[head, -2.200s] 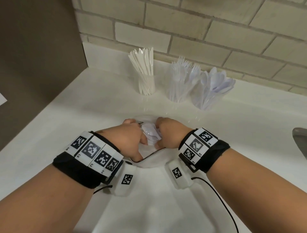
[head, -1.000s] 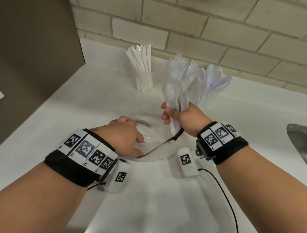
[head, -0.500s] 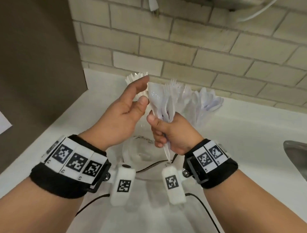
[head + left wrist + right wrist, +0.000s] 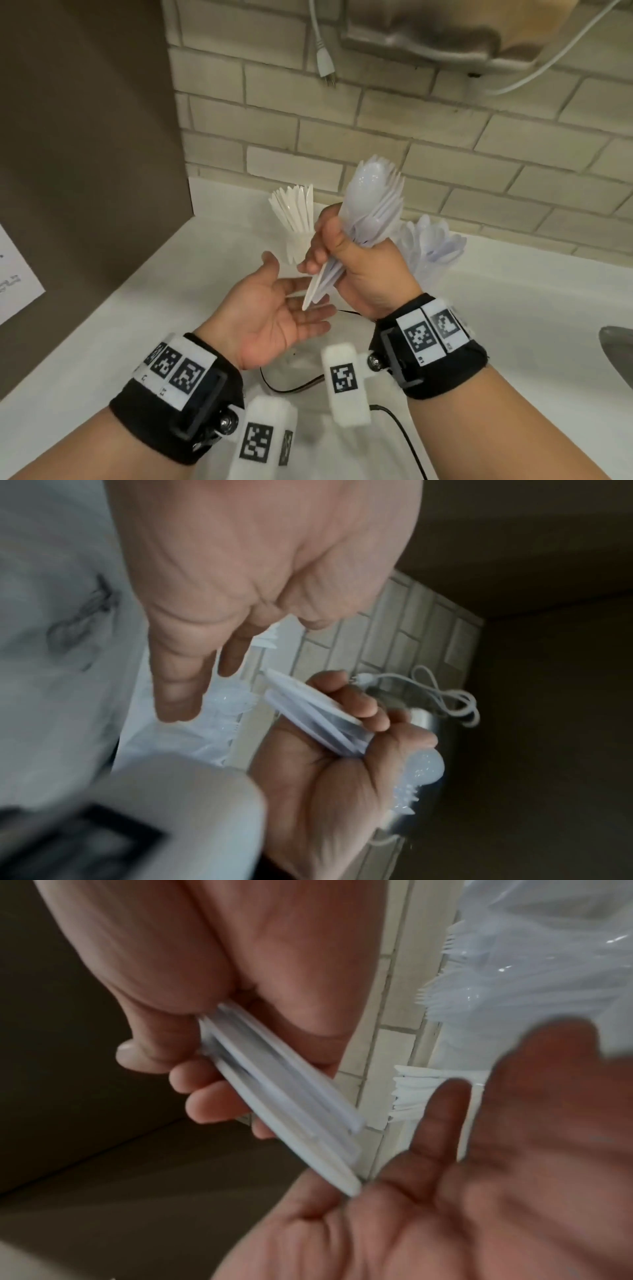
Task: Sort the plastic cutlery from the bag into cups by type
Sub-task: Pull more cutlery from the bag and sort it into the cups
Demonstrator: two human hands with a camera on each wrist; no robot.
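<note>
Clenched in the right hand is a bunch of white cutlery, fingers and thumb wrapped round the handles, heads fanned upward. A spoon bowl faces me at the front and fork tines show behind it; how many pieces there are I cannot tell. The handle ends poke out below the fist and point down at the left hand, which lies spread, palm up, fingers straight, holding nothing. In the right wrist view the tips sit right at that palm, though blur hides whether they touch it.

Both hands are raised above the white counter. Back against the brick wall stand the cups: one with knives just left of the raised bunch, one with spoons showing to the right of the fist. The fist covers whatever stands between them. A clear bag lies on the counter under the hands, mostly hidden. A white plug hangs on the wall above.
</note>
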